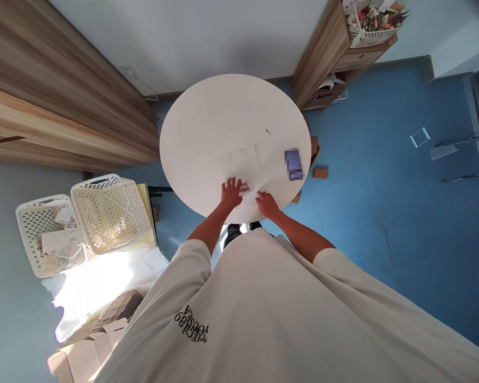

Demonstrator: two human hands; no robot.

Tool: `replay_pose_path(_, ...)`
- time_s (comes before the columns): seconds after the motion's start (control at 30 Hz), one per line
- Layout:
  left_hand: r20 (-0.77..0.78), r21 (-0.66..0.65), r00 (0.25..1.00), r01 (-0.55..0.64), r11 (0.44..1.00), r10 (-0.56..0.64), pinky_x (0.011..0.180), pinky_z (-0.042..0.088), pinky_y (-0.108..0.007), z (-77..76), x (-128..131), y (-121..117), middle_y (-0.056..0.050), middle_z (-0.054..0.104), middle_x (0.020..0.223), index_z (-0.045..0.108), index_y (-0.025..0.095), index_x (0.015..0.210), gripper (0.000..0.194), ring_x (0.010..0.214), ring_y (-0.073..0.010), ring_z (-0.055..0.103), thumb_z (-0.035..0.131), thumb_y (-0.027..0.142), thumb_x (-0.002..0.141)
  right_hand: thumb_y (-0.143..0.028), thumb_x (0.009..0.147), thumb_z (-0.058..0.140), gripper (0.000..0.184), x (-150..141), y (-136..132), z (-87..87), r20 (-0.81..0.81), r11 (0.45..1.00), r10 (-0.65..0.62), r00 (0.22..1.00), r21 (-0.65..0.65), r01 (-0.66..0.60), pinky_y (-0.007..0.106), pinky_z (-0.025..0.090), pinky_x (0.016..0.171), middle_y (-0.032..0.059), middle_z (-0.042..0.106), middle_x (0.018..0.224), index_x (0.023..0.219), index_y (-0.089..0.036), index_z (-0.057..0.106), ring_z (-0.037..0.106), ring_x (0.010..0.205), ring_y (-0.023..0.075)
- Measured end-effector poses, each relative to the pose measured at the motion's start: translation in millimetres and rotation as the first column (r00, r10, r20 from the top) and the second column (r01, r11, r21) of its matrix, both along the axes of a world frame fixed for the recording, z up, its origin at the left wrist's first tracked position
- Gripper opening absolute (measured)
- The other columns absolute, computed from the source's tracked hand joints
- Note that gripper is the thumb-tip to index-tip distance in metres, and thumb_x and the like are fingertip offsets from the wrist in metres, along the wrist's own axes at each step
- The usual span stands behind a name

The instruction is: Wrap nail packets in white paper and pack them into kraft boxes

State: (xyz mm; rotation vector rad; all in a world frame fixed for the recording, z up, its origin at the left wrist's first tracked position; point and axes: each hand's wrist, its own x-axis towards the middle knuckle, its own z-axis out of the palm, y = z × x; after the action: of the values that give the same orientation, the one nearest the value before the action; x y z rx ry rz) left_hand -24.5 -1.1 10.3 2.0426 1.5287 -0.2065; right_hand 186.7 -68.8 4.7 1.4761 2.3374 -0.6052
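On the round white table [207, 117] lies a thin, see-through sheet or bag [241, 158], close to the near edge. A small reddish-brown patterned thing [244, 186] lies by its lower part; its kind is too small to make out. My left hand [232, 193] rests palm down just left of it, fingers stretched out and slightly apart, a ring on one finger. To the right, my right hand [267, 204] has its fingers drawn together at the tabletop. What they pinch, if anything, is too faint to tell.
A blurred purple phone-like object [294, 164] lies at the table's right. White plastic baskets [106, 213] stand at the left, above folded cardboard [99, 340]. A wooden cabinet [323, 53] bears a basket of dried flowers [377, 21]. Small brown boxes [320, 173] lie on the blue floor.
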Motion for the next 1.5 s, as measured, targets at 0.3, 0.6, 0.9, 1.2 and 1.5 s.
replay_pose_path(0.3,0.024,-0.009,1.0,0.001,1.0,-0.001,0.129,0.021,-0.059,4.6,-4.1,0.1,-0.019,0.03,0.173,0.03,0.024,0.169,0.085,0.162,-0.041,0.023,0.066,0.037,0.092,-0.004,0.095,0.041,0.047,-0.8,3.6,2.7,0.012,1.0,-0.007,1.0,-0.007,0.007,0.045,0.041,0.102,0.02,0.055,0.149,0.135,-0.012,0.064,0.052,0.121,0.0352)
replay_pose_path(0.6,0.054,-0.043,0.998,0.019,0.999,-0.016,0.129,0.023,-0.056,0.6,-13.9,4.6,-0.017,0.032,0.174,0.021,0.024,0.171,0.086,0.161,-0.0374,0.027,0.058,0.03,0.094,-0.006,0.098,0.036,0.043,-1.0,17.9,13.4,-0.01,0.998,-0.027,1.0,-0.051,0.026,0.042,0.039,0.101,0.0218,0.065,0.134,0.133,-0.011,0.06,0.06,0.116,0.0338)
replay_pose_path(0.9,0.135,-0.007,0.988,0.072,0.997,-0.071,0.126,0.032,-0.048,24.6,-23.6,1.6,-0.011,0.052,0.158,0.057,0.026,0.144,0.057,0.15,-0.0329,0.043,0.054,0.061,0.1,-0.014,0.105,0.033,0.027,-5.2,58.4,30.0,-0.08,0.988,-0.118,0.99,-0.108,0.109,0.039,0.042,0.087,0.0171,0.073,0.105,0.121,-0.015,0.054,0.067,0.091,0.0291)
replay_pose_path(1.2,-0.023,-0.142,0.999,-0.042,0.989,0.039,0.107,0.047,-0.041,24.0,-21.5,2.7,-0.011,0.065,0.134,0.067,0.022,0.118,0.025,0.116,-0.0264,0.067,0.048,0.034,0.107,-0.019,0.108,0.032,0.022,-17.1,89.2,19.1,-0.073,0.955,-0.277,0.958,-0.13,0.266,0.041,0.044,0.079,0.0149,0.07,0.095,0.122,-0.016,0.048,0.067,0.082,0.0297)
replay_pose_path(1.5,-0.109,-0.175,0.984,-0.156,0.972,0.138,0.091,0.052,-0.038,16.0,-22.2,30.0,-0.012,0.067,0.127,0.068,0.022,0.12,0.031,0.112,-0.0274,0.07,0.041,0.034,0.11,-0.023,0.107,0.036,0.031,-17.0,79.3,20.3,-0.22,0.953,-0.271,0.937,0.076,0.293,0.045,0.044,0.096,0.0203,0.065,0.127,0.131,-0.015,0.054,0.06,0.113,0.0337)
